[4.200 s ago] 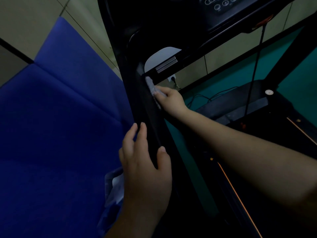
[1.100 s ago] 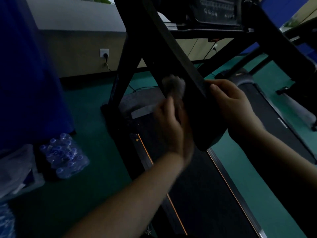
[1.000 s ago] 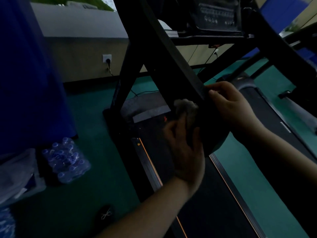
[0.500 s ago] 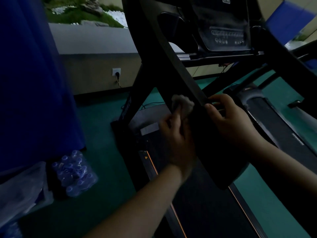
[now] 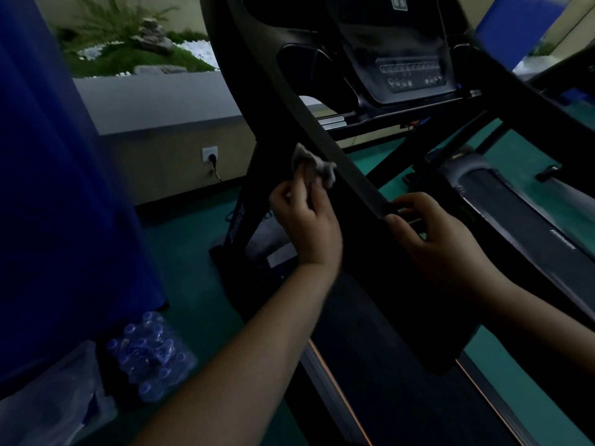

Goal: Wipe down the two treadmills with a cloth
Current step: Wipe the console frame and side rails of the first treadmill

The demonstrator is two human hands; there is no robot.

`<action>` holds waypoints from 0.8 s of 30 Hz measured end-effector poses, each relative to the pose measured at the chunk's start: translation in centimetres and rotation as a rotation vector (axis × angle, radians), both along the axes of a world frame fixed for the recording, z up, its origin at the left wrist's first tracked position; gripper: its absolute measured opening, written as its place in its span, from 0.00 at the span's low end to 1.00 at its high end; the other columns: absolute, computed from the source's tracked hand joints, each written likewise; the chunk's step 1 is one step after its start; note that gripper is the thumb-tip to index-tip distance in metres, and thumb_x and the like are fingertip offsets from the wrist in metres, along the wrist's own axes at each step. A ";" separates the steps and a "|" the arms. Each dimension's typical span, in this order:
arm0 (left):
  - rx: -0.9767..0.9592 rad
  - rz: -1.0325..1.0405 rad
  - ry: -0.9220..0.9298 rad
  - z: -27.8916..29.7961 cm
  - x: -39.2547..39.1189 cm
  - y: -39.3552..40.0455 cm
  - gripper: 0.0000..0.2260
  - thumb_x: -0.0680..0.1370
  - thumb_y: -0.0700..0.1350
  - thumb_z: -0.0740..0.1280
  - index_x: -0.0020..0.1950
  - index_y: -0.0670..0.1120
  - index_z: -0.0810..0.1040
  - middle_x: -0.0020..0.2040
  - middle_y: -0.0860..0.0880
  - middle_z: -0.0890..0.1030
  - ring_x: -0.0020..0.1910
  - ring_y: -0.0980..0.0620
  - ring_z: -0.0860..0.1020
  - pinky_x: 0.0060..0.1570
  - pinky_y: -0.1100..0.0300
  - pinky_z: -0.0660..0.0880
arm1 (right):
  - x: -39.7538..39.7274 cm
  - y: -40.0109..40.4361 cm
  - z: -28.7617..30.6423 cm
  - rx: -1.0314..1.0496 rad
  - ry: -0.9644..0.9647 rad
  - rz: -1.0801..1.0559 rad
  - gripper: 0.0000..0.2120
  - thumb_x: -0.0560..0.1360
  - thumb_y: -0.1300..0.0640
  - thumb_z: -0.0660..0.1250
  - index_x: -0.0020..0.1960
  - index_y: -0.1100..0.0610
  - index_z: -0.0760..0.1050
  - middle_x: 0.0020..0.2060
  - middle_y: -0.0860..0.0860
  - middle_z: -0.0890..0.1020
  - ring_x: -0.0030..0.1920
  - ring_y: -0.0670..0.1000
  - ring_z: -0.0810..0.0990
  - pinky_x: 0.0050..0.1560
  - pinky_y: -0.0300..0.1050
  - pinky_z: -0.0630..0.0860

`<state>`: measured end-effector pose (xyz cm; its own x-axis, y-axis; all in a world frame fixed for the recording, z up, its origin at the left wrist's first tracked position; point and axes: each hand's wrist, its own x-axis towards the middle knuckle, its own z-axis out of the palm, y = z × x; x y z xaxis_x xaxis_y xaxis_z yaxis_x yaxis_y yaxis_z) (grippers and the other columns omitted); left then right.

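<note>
A black treadmill fills the middle of the view; its left handrail (image 5: pixel 338 162) slopes down toward me from the console (image 5: pixel 409 69). My left hand (image 5: pixel 306 220) holds a crumpled grey cloth (image 5: pixel 314 167) pressed against the left side of that handrail. My right hand (image 5: pixel 431 233) grips the handrail's lower part from the right, fingers curled over its edge. The walking belt (image 5: pixel 386 397) lies dark beneath my arms. A second treadmill (image 5: pixel 515 220) stands to the right, its deck grey and black.
A blue padded mat (image 5: pixel 64 188) stands upright on the left. A shrink-wrapped pack of water bottles (image 5: pixel 151 358) and a clear plastic bag (image 5: pixel 48 407) lie on the green floor beside it. A wall socket (image 5: pixel 210 154) with a plug sits on the low wall behind.
My left hand has slid the cloth up the handrail from its lower end. My right hand kept its grip. The view has tilted up, showing more of the console.
</note>
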<state>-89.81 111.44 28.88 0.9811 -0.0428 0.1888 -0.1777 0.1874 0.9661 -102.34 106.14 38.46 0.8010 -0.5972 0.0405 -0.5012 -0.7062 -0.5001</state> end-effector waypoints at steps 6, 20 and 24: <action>0.071 0.090 0.168 3.4 13.7 -1.3 0.16 0.81 0.53 0.60 0.66 0.49 0.78 0.57 0.41 0.75 0.54 0.46 0.76 0.58 0.57 0.73 | -0.1 -0.4 -0.4 -0.021 0.003 -0.005 0.09 0.76 0.43 0.61 0.56 0.41 0.67 0.53 0.45 0.78 0.50 0.45 0.77 0.41 0.36 0.69; 0.160 0.059 0.088 1.9 11.6 -1.0 0.15 0.81 0.48 0.60 0.63 0.44 0.79 0.53 0.36 0.76 0.47 0.45 0.77 0.49 0.57 0.72 | -0.1 -0.4 -0.4 -0.017 -0.008 -0.017 0.14 0.75 0.42 0.60 0.59 0.44 0.69 0.52 0.45 0.78 0.50 0.47 0.77 0.47 0.43 0.73; 0.289 0.096 0.084 4.1 18.5 -1.2 0.16 0.82 0.51 0.58 0.66 0.48 0.78 0.50 0.41 0.77 0.50 0.45 0.78 0.41 0.66 0.66 | -0.1 -0.5 -0.5 -0.015 -0.012 -0.004 0.13 0.74 0.41 0.60 0.57 0.43 0.69 0.51 0.45 0.78 0.50 0.46 0.77 0.45 0.40 0.70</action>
